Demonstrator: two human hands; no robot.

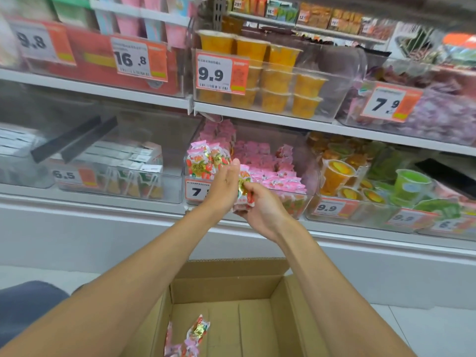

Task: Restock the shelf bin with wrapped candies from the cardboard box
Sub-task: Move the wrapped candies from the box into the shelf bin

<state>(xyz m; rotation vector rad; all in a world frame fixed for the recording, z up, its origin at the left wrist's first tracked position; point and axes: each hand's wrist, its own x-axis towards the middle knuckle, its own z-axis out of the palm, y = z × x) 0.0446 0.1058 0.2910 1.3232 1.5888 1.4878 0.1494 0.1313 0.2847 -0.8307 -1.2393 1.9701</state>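
Pink candies in right hand at bin rim (left hand flat)

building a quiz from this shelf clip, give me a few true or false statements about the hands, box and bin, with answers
1. The right hand holds wrapped candies. True.
2. The cardboard box is full to the top. False: only a few loose candies lie in one bottom corner.
3. The left hand has straight fingers. True.
4. The bin in front of the hands is empty. False: pink candies lie piled in it.
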